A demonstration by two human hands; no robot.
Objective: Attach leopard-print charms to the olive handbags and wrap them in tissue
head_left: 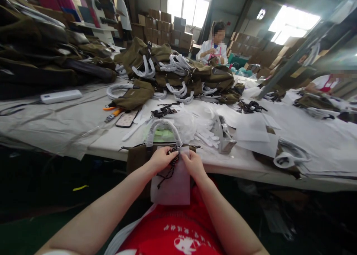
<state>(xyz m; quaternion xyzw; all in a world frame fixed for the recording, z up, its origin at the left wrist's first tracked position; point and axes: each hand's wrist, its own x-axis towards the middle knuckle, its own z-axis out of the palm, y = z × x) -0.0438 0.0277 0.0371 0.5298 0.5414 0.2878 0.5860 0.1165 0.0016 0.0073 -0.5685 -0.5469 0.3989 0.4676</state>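
Olive fabric lies heaped in a pile at the far left, with a white device on the pale surface in front of it. Next come an orange-and-yellow cutter and a phone, lying side by side.

Right of these, at the near edge, sits an olive bag, its plastic-wrapped handle arching up. The left hand has its fingers pinched on dark cords, which hang loose by the handle's right base. A pale, see-through sheet hangs down the bag's front, and the right hand has its fingers closed on its upper edge.

The step in hand looks like fine two-handed work where cords and sheet meet the handle. Any next move there seems to call for a light pinch from both hands, with the trailing cord ends clear of the fingers, since they could snag or crease the thin sheet.

Farther right stand a metal holder and, beyond it, loose white papers.
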